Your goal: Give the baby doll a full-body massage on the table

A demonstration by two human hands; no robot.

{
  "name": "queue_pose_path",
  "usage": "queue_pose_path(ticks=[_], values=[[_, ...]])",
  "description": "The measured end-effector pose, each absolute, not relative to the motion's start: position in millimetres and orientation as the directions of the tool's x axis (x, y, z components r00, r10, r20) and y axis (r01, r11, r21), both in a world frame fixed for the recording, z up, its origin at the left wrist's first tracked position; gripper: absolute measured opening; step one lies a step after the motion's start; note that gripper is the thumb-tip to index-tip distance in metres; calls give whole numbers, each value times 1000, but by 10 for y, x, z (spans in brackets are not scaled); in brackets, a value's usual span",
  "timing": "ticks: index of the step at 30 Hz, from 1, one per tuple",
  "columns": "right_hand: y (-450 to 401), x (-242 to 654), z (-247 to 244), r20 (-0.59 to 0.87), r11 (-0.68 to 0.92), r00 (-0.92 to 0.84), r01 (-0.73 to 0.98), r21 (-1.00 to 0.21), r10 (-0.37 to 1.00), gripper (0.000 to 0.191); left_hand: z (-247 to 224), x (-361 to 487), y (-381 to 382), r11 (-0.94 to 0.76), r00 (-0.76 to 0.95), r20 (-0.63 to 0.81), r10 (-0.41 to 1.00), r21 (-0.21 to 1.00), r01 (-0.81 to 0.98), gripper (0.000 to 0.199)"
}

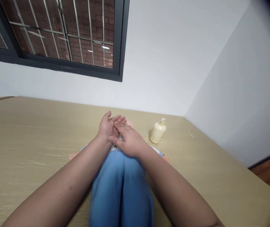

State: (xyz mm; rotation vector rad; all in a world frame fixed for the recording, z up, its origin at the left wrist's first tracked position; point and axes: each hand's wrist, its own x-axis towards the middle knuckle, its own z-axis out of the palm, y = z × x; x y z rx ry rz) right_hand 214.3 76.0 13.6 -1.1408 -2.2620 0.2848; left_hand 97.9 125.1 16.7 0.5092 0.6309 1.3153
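My left hand (108, 126) is palm up with its fingers spread and nothing held in it. Over its fingers and palm lies my right hand (130, 138), palm down, fingers stretched out and touching the left. Beneath both hands is a doll-like figure in blue trousers (123, 186), mostly covered by my hands and forearms; its small hands show at either side. A cream pump bottle (158, 131) stands upright to the right of my hands, touched by neither.
The figure lies on a wide surface with a yellowish cover (42, 142). Behind it are a white wall (153, 63) and a dark-framed barred window (119, 41). A thin pale strip (190, 133) lies right of the bottle.
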Motion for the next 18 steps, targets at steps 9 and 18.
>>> queue_pose_path(ticks=[9,18], values=[[424,2680,-2,535,736,-509,529,-423,674,29,-265,629,1049,-257,40,254,966,959,119,20],[-147,2407,-275,512,918,-810,76,-390,284,33,-577,421,1014,-380,229,303,925,737,559,35]])
